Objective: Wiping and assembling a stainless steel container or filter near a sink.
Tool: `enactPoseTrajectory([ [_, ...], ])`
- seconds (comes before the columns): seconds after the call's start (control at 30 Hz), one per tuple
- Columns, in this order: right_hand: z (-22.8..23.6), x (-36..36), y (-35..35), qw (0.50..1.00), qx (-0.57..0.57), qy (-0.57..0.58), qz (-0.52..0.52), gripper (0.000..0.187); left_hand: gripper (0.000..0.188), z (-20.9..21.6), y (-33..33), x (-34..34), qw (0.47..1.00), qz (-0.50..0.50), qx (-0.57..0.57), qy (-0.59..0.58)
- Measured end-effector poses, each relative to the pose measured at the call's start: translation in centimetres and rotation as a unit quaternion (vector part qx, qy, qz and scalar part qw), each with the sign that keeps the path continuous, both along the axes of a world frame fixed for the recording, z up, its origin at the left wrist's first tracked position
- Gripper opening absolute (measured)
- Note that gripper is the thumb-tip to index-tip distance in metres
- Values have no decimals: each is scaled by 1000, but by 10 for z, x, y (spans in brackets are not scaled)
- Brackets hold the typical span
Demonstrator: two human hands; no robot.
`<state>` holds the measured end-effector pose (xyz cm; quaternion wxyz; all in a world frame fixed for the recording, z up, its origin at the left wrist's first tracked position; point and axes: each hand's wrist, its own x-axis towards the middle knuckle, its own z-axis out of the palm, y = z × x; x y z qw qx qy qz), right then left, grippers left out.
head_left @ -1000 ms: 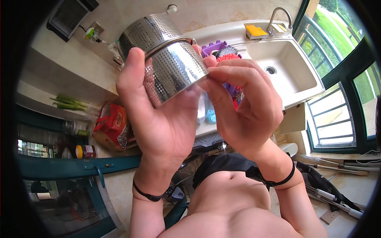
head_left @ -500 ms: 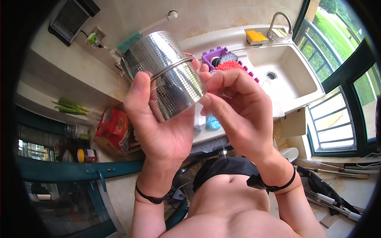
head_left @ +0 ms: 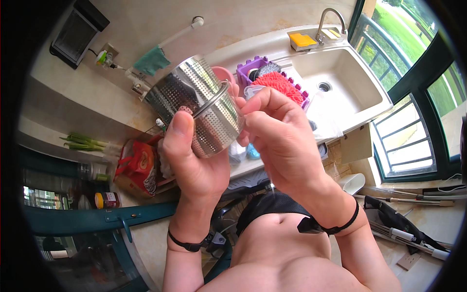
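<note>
A shiny perforated stainless-steel cylinder (head_left: 206, 134) is held tilted in front of me, with a metal wire band (head_left: 212, 101) running around its middle. My left hand (head_left: 198, 170) grips it from below, thumb on the near side and fingers behind it. At its lower right end my right hand (head_left: 287, 141) has thumb and index finger pinched together, close against the metal. Whatever lies between those fingertips is too small to make out. Both wrists wear black straps.
Behind the hands, a purple basket (head_left: 245, 68) with a red chenille cloth (head_left: 277, 85) stands beside the white sink (head_left: 362, 97) and its tap (head_left: 334, 13). A red bag (head_left: 138, 168), green onions (head_left: 83, 142) and a jar (head_left: 107, 200) are at left.
The cylinder has dropped slightly with my left hand. My right hand stays at its end, thumb and index finger now closer together. The view has shifted a little.
</note>
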<state>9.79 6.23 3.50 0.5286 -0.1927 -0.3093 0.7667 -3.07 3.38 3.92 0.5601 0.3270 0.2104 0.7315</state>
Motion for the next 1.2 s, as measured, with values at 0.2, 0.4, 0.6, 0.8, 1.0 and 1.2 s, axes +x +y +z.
enactPoseTrajectory([
  [0.2,-2,-4,1,1000,-7,-13,-16,11,79,-5,6,-8,999,4,-10,30],
  [0.4,-3,4,2,996,61,-42,-39,14,86,-1,5,-14,1000,-26,3,-3],
  [0.6,-1,9,-5,976,178,-94,-86,19,91,-8,-3,-22,997,-74,7,-15],
  [0.8,-5,24,4,982,154,-107,33,9,95,0,-8,-12,994,6,16,108],
  [1.0,-3,27,1,971,172,-158,57,22,94,-4,-8,-16,992,-14,11,124],
  [1.2,-2,32,1,970,139,-173,101,22,100,-8,-10,-15,988,11,-1,157],
])
